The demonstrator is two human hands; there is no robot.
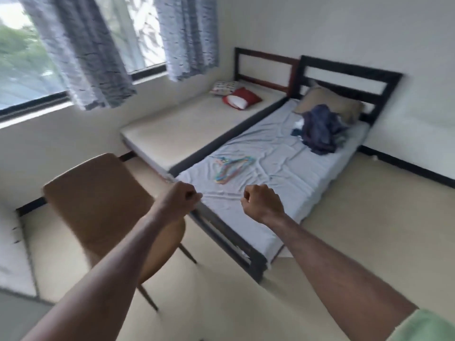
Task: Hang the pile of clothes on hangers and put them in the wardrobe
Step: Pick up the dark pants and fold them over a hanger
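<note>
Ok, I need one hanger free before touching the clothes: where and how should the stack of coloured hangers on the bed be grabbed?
Probably by the hooks. The coloured hangers lie flat and nested on the blue sheet, hooks bunched at the end toward the window side, near the bed's foot. Come from above with the left hand, the nearer one, pinch the bunched hooks and lift. Blur hides finer detail.

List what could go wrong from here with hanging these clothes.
1. The hangers lie interlocked in a bunch on the bed; lifting one may drag the others along.
2. The pile of clothes is tangled, so garments may come up together.
3. The chair stands close beside the bed's foot and could get bumped.
</note>
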